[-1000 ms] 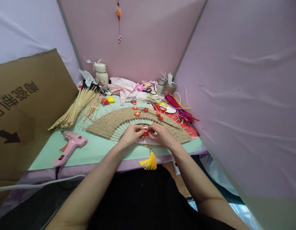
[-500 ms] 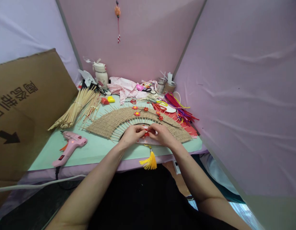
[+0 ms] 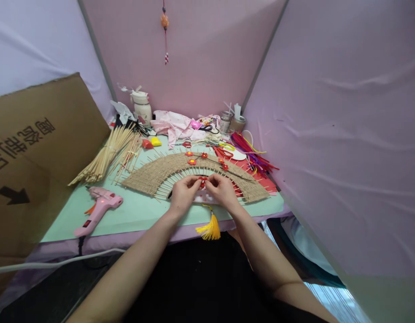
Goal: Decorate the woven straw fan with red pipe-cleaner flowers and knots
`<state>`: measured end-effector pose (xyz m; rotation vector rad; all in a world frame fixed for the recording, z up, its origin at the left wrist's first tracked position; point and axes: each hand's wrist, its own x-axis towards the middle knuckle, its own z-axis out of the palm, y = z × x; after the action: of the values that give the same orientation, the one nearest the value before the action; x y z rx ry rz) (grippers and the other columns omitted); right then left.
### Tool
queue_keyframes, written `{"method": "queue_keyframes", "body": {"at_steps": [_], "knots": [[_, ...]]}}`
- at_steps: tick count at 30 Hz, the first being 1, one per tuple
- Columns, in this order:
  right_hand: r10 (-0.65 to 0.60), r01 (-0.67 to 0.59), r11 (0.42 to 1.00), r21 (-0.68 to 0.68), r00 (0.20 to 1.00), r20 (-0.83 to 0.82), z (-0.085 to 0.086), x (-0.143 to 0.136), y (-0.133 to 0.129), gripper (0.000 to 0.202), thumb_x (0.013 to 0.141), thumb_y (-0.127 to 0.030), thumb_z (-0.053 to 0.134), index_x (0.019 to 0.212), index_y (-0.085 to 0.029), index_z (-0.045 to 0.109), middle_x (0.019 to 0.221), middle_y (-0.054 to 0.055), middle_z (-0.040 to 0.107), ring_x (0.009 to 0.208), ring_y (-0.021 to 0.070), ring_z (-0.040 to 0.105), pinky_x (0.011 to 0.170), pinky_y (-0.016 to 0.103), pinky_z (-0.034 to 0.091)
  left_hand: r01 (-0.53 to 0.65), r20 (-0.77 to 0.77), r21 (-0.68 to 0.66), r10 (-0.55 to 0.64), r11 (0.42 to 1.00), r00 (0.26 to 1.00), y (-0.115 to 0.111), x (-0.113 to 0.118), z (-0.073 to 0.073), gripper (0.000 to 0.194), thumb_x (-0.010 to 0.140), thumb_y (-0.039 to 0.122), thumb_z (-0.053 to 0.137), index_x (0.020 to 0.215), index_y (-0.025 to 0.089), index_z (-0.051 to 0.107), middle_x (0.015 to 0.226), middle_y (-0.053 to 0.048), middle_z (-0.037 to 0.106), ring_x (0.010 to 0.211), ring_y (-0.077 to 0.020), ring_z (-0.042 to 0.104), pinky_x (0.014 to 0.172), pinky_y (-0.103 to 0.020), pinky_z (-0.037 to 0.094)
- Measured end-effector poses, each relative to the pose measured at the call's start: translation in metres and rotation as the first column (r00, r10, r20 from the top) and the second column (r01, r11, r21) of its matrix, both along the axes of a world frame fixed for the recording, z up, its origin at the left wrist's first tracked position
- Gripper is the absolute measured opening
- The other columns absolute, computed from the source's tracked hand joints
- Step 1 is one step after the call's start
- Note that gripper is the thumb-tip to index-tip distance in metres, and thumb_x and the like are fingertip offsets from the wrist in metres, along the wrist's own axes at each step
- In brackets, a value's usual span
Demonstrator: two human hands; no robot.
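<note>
Centrally, we have a small red flower (image 3: 202, 182) at the inner curve of the woven fan (image 3: 167, 167), over a pale piece (image 3: 204, 196) near the desk's front edge. Our left hand (image 3: 184, 194) and right hand (image 3: 222, 193) meet at it from either side; each grip is narrow, thumb and fingertips pinching the flower. Whether its underside touches the pale piece we cannot tell, as our fingers cover it.

On the fan's upper band we count five red flowers (image 3: 192, 162) with a dark twig (image 3: 239, 173) slanting down to the right. Just below our hands: a yellow tassel (image 3: 210, 228), hanging past the edge of the desk (image 3: 133, 220).

To the left we record a pink glue gun (image 3: 98, 211), lying flat with its small light lit, and beyond it a bundle of thin sticks (image 3: 103, 154) beside a cardboard box (image 3: 49, 148). Behind the fan, right of centre, lie yellow-handled scissors (image 3: 226, 146) and a heap of fuzzy stems (image 3: 249, 152). Farthest back we see a lidded bottle (image 3: 142, 108) and crumpled pink cloth (image 3: 170, 124).
</note>
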<state>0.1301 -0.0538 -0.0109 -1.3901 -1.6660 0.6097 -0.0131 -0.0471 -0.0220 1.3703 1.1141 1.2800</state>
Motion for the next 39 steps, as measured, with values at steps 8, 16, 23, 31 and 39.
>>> {"method": "queue_keyframes", "body": {"at_steps": [8, 16, 23, 31, 39], "knots": [[-0.044, -0.020, 0.978, -0.205, 0.952, -0.304, -0.003, -0.004, 0.003, 0.024, 0.076, -0.040, 0.056, 0.068, -0.017, 0.061, 0.058, -0.001, 0.057, 0.048, 0.0103, 0.047, 0.045, 0.022, 0.035, -0.086, -0.005, 0.025, 0.087, 0.996, 0.996, -0.005, 0.002, 0.005, 0.021, 0.076, 0.032, 0.061, 0.085, 0.015, 0.069, 0.078, -0.005, 0.071, 0.074, -0.0172, 0.066, 0.072, -0.028, 0.049], [-0.011, -0.086, 0.973, -0.214, 0.910, -0.415, 0.007, -0.014, -0.006, 0.024, 0.071, -0.039, 0.064, 0.069, -0.016, 0.062, 0.059, -0.001, 0.058, 0.051, 0.0099, 0.051, 0.048, 0.021, 0.038, -0.126, 0.163, -0.012, 0.126, 0.992, 0.979, -0.003, 0.003, 0.011, 0.020, 0.073, 0.031, 0.063, 0.083, 0.015, 0.067, 0.076, -0.004, 0.070, 0.072, -0.0147, 0.063, 0.066, -0.025, 0.047], [-0.020, -0.092, 0.969, -0.231, 0.897, -0.441, 0.008, -0.013, -0.004, 0.014, 0.066, -0.029, 0.063, 0.062, -0.018, 0.057, 0.053, -0.004, 0.053, 0.046, 0.0083, 0.043, 0.045, 0.021, 0.032, -0.081, 0.138, -0.080, 0.091, 0.994, 0.986, -0.006, 0.003, 0.010, 0.022, 0.070, 0.033, 0.066, 0.079, 0.014, 0.069, 0.069, -0.002, 0.067, 0.064, -0.0127, 0.058, 0.063, -0.024, 0.044], [0.012, -0.203, 0.923, -0.327, 0.865, -0.502, 0.013, -0.009, -0.004, 0.021, 0.070, -0.037, 0.063, 0.067, -0.017, 0.060, 0.061, -0.001, 0.060, 0.048, 0.0082, 0.046, 0.046, 0.021, 0.035, -0.077, 0.266, -0.201, 0.130, 0.977, 0.955, -0.004, 0.004, 0.008, 0.024, 0.065, 0.034, 0.069, 0.076, 0.014, 0.066, 0.064, 0.000, 0.065, 0.058, -0.0112, 0.056, 0.058, -0.023, 0.044], [0.032, -0.090, 0.987, -0.134, 0.924, -0.381, 0.011, -0.011, -0.004, 0.026, 0.075, -0.043, 0.060, 0.070, -0.017, 0.061, 0.063, 0.000, 0.059, 0.056, 0.0112, 0.050, 0.054, 0.023, 0.039, -0.082, 0.289, -0.172, 0.130, 0.982, 0.949, -0.008, 0.003, 0.015, 0.024, 0.065, 0.032, 0.070, 0.079, 0.012, 0.067, 0.070, -0.003, 0.068, 0.066, -0.0124, 0.061, 0.064, -0.024, 0.047]]}}
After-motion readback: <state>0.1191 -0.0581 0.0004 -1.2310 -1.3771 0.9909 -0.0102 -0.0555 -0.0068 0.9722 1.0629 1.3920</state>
